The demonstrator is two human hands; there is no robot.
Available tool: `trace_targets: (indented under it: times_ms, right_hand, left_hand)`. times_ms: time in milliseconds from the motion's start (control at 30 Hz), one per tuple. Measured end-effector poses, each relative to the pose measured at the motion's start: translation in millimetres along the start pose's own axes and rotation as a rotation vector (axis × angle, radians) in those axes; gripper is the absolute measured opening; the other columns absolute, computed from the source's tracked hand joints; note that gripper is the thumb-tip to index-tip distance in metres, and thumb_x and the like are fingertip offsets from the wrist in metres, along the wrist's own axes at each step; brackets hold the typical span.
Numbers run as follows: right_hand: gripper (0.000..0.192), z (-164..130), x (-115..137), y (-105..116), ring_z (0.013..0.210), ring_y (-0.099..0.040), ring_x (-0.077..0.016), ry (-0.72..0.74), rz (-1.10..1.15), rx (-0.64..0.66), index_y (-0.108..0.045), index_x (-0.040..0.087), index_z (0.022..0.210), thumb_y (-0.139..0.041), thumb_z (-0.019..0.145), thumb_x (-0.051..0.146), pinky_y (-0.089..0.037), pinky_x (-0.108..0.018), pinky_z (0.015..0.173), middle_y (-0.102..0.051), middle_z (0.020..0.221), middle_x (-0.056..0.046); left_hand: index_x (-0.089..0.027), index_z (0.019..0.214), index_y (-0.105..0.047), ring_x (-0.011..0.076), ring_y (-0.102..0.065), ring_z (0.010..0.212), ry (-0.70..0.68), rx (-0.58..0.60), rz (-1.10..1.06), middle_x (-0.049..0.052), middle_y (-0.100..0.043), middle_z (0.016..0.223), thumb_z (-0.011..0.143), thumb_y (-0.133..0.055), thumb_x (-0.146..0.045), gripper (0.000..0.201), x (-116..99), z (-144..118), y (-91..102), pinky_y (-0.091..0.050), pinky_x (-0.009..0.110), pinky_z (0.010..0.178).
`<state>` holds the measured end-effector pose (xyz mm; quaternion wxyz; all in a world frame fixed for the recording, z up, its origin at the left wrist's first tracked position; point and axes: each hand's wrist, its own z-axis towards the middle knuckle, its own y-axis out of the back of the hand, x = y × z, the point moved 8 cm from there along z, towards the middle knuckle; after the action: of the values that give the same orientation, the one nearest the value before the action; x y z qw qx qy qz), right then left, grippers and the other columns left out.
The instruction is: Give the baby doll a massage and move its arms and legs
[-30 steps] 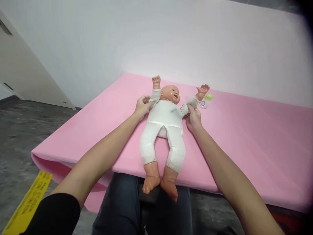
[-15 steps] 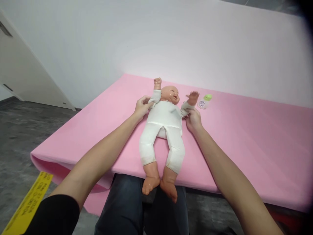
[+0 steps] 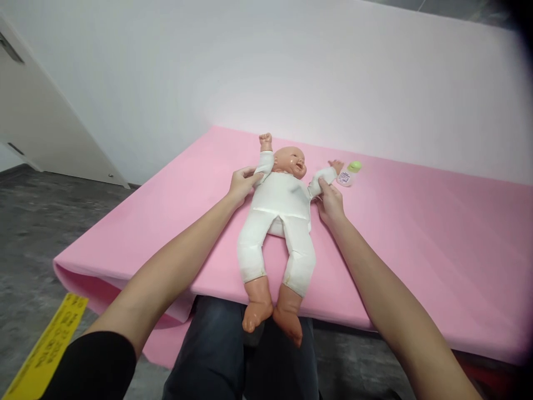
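Observation:
A baby doll (image 3: pixel 280 194) with a white cloth body lies on its back on a pink-covered table (image 3: pixel 175 189), head away from me, feet over the near edge. My left hand (image 3: pixel 242 184) is closed on the doll's upper arm at the left of the picture, thumb on top. That arm points up beside the head. My right hand (image 3: pixel 330 201) pinches the other white sleeve near the elbow, with its thumb on the cloth. The doll's hand on that side reaches out towards a small bottle (image 3: pixel 346 176) with a green cap.
A white wall (image 3: pixel 291 72) rises behind the table. At the far left are a white door (image 3: pixel 45 105) and a dark grey floor (image 3: pixel 54 216). Pink cloth hangs over the near left edge, and my legs (image 3: pixel 208 350) are below the table.
The doll's arm in my right hand has turned outward and down, its hand now nearer the bottle. My right thumb now lies on top of the sleeve. My left hand has barely moved.

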<state>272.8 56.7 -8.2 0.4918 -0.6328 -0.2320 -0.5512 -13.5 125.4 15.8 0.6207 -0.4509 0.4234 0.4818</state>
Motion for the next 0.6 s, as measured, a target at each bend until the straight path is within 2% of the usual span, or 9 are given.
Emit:
trace_targets:
  times_ms: [100, 167, 267, 400, 500, 600]
  right_hand:
    - [0.04, 2.1, -2.0, 5.2, 0.06, -0.062, -0.016, -0.037, -0.038, -0.057, -0.062, 0.022, 0.078, -0.088, 0.072, 0.051, -0.051, -0.027, 0.048, -0.063, 0.065, 0.002]
    - [0.038, 2.4, -0.9, 5.7, 0.055, -0.06, -0.0149, -0.045, -0.066, -0.062, -0.06, 0.022, 0.077, -0.087, 0.074, 0.049, -0.049, -0.026, 0.043, -0.062, 0.064, 0.002]
    - [0.032, 0.9, 1.3, 9.3, 0.047, -0.052, -0.0117, -0.062, -0.103, -0.102, -0.058, 0.022, 0.073, -0.084, 0.077, 0.042, -0.04, -0.023, 0.035, -0.058, 0.057, 0.004]
    - [0.026, -0.3, 1.1, 12.8, 0.04, -0.042, -0.009, -0.095, -0.129, -0.118, -0.055, 0.022, 0.068, -0.078, 0.076, 0.029, -0.036, -0.02, 0.031, -0.05, 0.048, 0.006]
    - [0.031, 2.3, -1.7, 14.3, 0.04, -0.048, -0.0099, -0.108, -0.11, -0.1, -0.05, 0.023, 0.067, -0.08, 0.075, 0.028, -0.039, -0.019, 0.031, -0.051, 0.048, 0.006]
    - [0.033, 6.7, -4.2, 18.5, 0.045, -0.058, -0.0121, -0.106, -0.053, -0.118, -0.051, 0.023, 0.071, -0.083, 0.075, 0.028, -0.048, -0.019, 0.036, -0.055, 0.051, 0.006]
  left_hand:
    - [-0.018, 0.094, -0.078, 0.0224, -0.067, 0.084, 0.007, -0.035, 0.063, 0.008, -0.076, 0.098, 0.074, -0.081, -0.036, 0.028, 3.0, 2.2, 4.6, -0.05, 0.029, 0.065]
    - [-0.018, 0.088, -0.078, 0.0207, -0.065, 0.077, 0.006, -0.075, 0.144, 0.006, -0.074, 0.087, 0.074, -0.081, -0.038, 0.025, 3.9, 3.3, 9.5, -0.048, 0.029, 0.061]
    - [-0.019, 0.077, -0.075, 0.0184, -0.059, 0.066, -0.016, -0.105, 0.245, 0.003, -0.063, 0.068, 0.074, -0.081, -0.04, 0.022, 1.2, 2.6, 13.6, -0.045, 0.029, 0.057]
    - [-0.02, 0.073, -0.072, 0.018, -0.057, 0.061, -0.018, -0.089, 0.299, 0.001, -0.055, 0.061, 0.075, -0.08, -0.041, 0.023, -0.4, 0.1, 13.0, -0.047, 0.03, 0.056]
    - [-0.02, 0.076, -0.073, 0.0191, -0.059, 0.064, -0.006, -0.111, 0.301, 0.001, -0.058, 0.062, 0.076, -0.078, -0.039, 0.02, 2.3, 1.9, 15.9, -0.05, 0.031, 0.06]
    - [-0.02, 0.078, -0.074, 0.019, -0.06, 0.064, 0.011, -0.129, 0.258, 0.001, -0.059, 0.064, 0.075, -0.077, -0.037, 0.018, 7.9, 7.1, 19.2, -0.05, 0.031, 0.063]
